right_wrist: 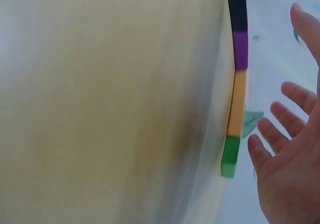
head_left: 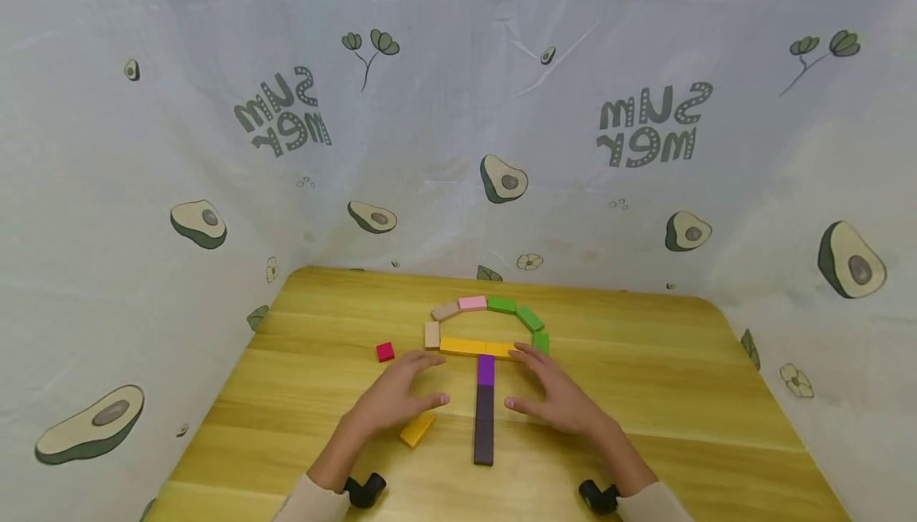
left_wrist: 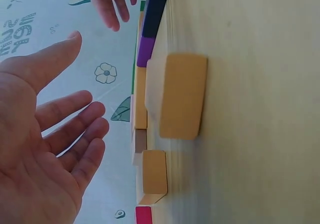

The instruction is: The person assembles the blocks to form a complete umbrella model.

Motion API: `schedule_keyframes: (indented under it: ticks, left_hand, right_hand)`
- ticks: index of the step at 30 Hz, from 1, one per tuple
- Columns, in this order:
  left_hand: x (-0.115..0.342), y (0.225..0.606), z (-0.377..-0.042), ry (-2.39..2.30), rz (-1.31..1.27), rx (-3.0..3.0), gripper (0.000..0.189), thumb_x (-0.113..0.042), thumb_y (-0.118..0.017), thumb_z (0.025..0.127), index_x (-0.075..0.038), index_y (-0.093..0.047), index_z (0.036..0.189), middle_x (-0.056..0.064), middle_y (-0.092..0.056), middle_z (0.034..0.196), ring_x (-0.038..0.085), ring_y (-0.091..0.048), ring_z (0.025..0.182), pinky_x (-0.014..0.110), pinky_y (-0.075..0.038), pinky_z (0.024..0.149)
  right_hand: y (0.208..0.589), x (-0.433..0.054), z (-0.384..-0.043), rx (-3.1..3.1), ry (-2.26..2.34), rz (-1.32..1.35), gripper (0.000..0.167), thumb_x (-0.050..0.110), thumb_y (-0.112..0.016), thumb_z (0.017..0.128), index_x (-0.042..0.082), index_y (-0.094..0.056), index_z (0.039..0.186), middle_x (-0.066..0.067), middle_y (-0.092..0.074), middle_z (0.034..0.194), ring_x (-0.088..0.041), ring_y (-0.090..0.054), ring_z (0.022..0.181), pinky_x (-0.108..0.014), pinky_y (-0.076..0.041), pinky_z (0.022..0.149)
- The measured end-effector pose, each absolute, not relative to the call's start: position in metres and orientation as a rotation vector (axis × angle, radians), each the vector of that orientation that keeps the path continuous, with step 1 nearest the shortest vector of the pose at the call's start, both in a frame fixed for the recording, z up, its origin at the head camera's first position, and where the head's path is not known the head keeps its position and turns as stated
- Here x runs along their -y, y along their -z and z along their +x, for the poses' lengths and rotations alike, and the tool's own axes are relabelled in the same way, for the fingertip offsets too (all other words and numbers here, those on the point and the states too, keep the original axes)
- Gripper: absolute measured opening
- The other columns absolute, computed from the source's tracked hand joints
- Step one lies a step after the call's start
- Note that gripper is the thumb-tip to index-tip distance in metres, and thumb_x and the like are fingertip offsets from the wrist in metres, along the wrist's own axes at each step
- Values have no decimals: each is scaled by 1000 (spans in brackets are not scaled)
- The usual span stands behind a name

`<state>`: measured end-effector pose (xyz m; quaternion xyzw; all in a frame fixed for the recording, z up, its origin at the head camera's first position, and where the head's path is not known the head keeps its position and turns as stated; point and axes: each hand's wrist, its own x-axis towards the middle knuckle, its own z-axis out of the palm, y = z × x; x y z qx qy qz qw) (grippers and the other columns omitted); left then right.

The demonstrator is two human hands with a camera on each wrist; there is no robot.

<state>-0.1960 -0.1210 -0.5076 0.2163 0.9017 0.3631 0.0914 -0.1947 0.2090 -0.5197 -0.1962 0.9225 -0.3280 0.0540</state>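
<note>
My left hand (head_left: 397,395) hovers left of a block figure, its fingers spread and loosely bent around nothing. On the other side my right hand (head_left: 562,395) mirrors it, fingertips overlapping the end of the yellow-orange row (head_left: 462,346) in the head view. Pink, tan and green blocks form an arch (head_left: 473,304) over that row. Below it runs a straight stem: a purple block (head_left: 485,370), then dark blocks (head_left: 484,422). A loose yellow-orange block (head_left: 418,430) lies beside my left wrist. The left wrist view shows a second loose orange block (left_wrist: 154,171), hidden in the head view.
A small red block (head_left: 385,352) lies left of the arch. The wood-grain table (head_left: 645,395) is backed by a hanging sheet (head_left: 458,108) printed with avocados. Black wrist devices (head_left: 367,490) sit at both sleeves.
</note>
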Motion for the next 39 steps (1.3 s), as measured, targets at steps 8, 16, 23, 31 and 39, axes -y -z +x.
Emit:
schedule_keyframes:
  ticks: [8, 16, 23, 31, 39]
  left_hand:
    - [120, 512, -174, -1035, 666, -2663, 64, -49, -74, 93, -18, -58, 146, 7, -54, 151, 33, -50, 141, 57, -43, 116]
    - [118, 524, -160, -956, 694, -2731, 62, -46, -78, 90, -16, -61, 143, 6, -58, 144, 30, -54, 136, 54, -46, 113]
    - [119, 529, -152, -911, 723, -2786, 63, -41, -81, 89, -12, -62, 141, 7, -58, 142, 29, -54, 133, 50, -49, 111]
    - [120, 528, -142, -924, 617, -2805, 64, -40, -80, 90, -8, -61, 142, 11, -58, 142, 32, -54, 131, 52, -49, 110]
    - [122, 529, -137, -1012, 519, -2807, 60, -36, -80, 91, -4, -62, 139, 8, -63, 128, 19, -61, 107, 41, -56, 93]
  right_hand:
    - [522, -195, -177, -2726, 974, -639, 90, 59, -74, 88, 22, -37, 161, -2, -30, 169, -36, -32, 154, -66, -34, 118]
    - [525, -184, -173, -2676, 931, -720, 100, 64, -75, 85, 21, -31, 164, -5, -23, 172, -37, -27, 156, -65, -34, 118]
    - [526, -176, -173, -2669, 843, -711, 105, 68, -75, 82, 22, -30, 164, -5, -27, 170, -37, -31, 155, -63, -37, 117]
    - [528, -175, -173, -2658, 803, -697, 105, 68, -76, 80, 22, -33, 163, -5, -29, 170, -36, -31, 155, -62, -36, 119]
    - [529, -176, -171, -2622, 859, -698, 104, 65, -78, 81, 20, -32, 163, -5, -28, 170, -37, -28, 156, -64, -34, 119]
